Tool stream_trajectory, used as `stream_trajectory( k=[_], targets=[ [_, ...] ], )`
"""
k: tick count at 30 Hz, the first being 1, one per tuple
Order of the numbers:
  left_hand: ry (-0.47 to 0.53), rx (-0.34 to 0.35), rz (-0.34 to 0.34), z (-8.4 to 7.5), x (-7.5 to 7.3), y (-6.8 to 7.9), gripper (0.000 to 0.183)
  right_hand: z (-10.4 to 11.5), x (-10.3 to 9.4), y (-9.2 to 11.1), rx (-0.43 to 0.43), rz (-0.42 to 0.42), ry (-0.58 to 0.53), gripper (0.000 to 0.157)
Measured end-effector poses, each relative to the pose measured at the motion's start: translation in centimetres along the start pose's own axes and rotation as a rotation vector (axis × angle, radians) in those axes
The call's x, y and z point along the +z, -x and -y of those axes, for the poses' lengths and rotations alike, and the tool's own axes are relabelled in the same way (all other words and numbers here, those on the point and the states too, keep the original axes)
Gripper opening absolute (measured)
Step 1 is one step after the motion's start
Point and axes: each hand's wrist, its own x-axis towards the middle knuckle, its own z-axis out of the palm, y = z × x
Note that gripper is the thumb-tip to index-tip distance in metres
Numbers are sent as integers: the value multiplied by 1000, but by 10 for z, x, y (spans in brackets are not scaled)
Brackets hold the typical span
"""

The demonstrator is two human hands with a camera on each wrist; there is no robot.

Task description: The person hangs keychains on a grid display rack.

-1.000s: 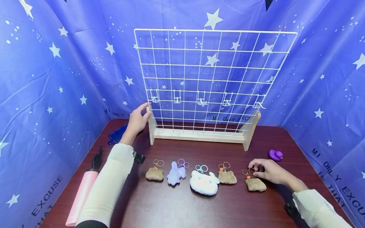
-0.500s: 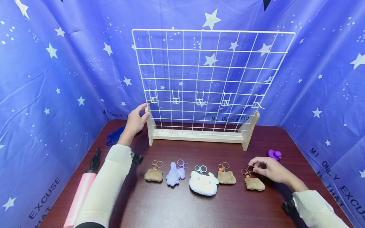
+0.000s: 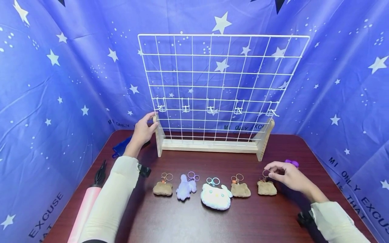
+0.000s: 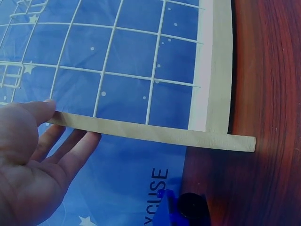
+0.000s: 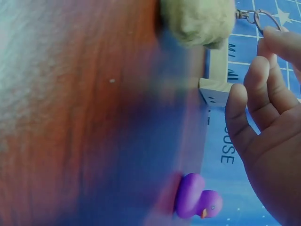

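Observation:
My left hand [image 3: 143, 131] holds the left wooden side post [image 4: 141, 132] of a white wire grid rack, thumb on one face and fingers on the other. My right hand [image 3: 287, 175] pinches the metal ring [image 5: 267, 21] of a brown plush keychain [image 3: 267, 188] at the right end of a row. In the right wrist view that plush [image 5: 200, 21] hangs from its ring, seemingly off the table. Left of it lie a second brown plush keychain [image 3: 240, 190], a white plush one [image 3: 215, 197], a lilac one [image 3: 184, 189] and another brown one [image 3: 162, 189].
Several white hooks [image 3: 210, 108] line one low row of the grid. A purple rubber duck [image 5: 193, 197] sits beyond my right hand. A pink cylinder with a black nozzle [image 3: 83, 214] lies by my left forearm, and a blue item [image 3: 121, 147] behind it.
My right hand has raised the rightmost brown keychain by its ring; the plush has swung straighter beneath it. The left hand keeps its hold on the post. The head view has shifted slightly.

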Motion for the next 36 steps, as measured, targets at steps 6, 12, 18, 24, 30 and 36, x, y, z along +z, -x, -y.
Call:
stream_trajectory(
  k=[6,12,18,24,30,36],
  targets=[
    [10,7,2,0,-1,1,48,5,-3,-6,-10,-22,28,29],
    [8,16,1,0,-1,1,48,14,-11,-17,8,-40,52,28],
    [-1,23,7,-1,0,-1,49,28,-30,-29,16,-85,76,24],
    [-10,10,11,-4,1,0,48,38,-52,-42,8,-121,135,27],
    [-16,11,10,-4,0,1,48,47,-69,-51,47,-146,132,25],
    [-8,24,0,-2,0,1,47,57,-86,-60,86,-203,132,21]
  ],
)
